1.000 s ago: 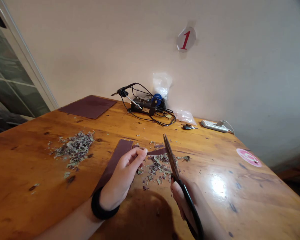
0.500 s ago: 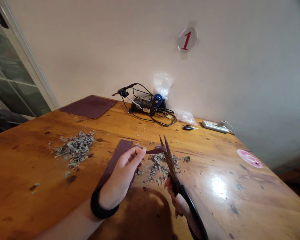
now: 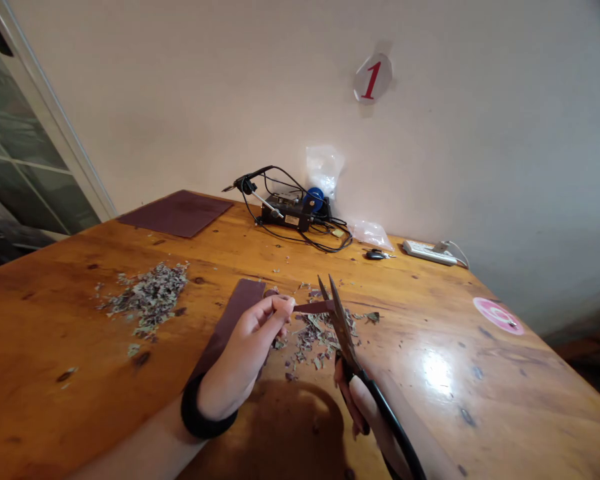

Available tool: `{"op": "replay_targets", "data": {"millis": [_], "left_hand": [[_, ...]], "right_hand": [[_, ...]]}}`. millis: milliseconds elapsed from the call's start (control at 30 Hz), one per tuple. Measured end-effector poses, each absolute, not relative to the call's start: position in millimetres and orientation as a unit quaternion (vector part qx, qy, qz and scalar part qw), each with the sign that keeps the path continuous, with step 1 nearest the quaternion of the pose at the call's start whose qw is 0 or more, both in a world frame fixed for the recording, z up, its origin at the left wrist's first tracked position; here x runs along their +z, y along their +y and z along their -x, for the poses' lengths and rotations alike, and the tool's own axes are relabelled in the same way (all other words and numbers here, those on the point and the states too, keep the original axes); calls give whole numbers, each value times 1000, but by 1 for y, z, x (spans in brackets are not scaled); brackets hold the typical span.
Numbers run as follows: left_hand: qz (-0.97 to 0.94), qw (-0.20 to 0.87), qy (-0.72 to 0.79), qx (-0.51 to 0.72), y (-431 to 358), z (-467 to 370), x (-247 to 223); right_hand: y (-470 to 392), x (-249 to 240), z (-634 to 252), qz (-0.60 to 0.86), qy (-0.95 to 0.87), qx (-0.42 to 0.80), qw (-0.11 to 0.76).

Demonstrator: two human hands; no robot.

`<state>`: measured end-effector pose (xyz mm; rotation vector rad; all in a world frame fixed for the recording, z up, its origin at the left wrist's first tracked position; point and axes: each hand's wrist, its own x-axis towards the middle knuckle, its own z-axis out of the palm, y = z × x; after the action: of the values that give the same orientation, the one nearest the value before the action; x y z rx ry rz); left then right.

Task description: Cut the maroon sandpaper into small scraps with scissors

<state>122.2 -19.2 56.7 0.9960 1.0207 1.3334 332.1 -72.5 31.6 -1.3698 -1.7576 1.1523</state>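
Between the thumb and fingers of my left hand [image 3: 254, 337] is pinched a narrow dark maroon strip [image 3: 313, 307], pointing right. My right hand [image 3: 363, 403] grips black-handled scissors [image 3: 345, 327], their blades slightly apart and pointing up and away from me. The strip's free end reaches the blades. Below lies a loose scatter of cut scraps [image 3: 317, 340], maroon on one side and greyish on the other. A larger maroon sheet [image 3: 230, 320] lies on the table, partly behind my left hand and wrist.
A bigger heap of shreds [image 3: 153, 297] lies at left. Behind it rests a maroon sheet [image 3: 177, 213]. At the back stand a soldering station [image 3: 285, 213] with cables, plastic bags [image 3: 373, 233], keys [image 3: 377, 255] and a power strip [image 3: 430, 252]. A pink round sticker [image 3: 499, 315] is at right.
The scissors have shifted slightly and their blades stand somewhat wider apart. My left hand with the strip has barely moved.
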Motion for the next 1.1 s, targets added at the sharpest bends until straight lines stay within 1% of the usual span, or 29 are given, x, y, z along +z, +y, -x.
{"op": "replay_targets", "data": {"millis": [300, 433, 600, 733, 833, 933, 1100], "left_hand": [[-427, 558, 446, 554, -23, -123, 61], [-432, 553, 452, 551, -23, -124, 60], [-441, 551, 452, 545, -21, -125, 58], [-444, 551, 453, 542, -21, -124, 58], [-435, 550, 452, 551, -21, -124, 58], [-420, 552, 450, 562, -20, -123, 57], [-409, 541, 441, 588, -18, -121, 59]], "right_hand": [[-72, 43, -326, 525, -675, 404, 326], [-72, 44, -323, 548, -663, 413, 299], [-73, 40, -320, 563, -654, 408, 298], [-73, 51, -316, 571, -644, 419, 290], [-69, 58, -315, 558, -653, 421, 291], [-65, 55, -318, 534, -671, 415, 304], [-69, 43, -329, 490, -656, 479, 316]]}}
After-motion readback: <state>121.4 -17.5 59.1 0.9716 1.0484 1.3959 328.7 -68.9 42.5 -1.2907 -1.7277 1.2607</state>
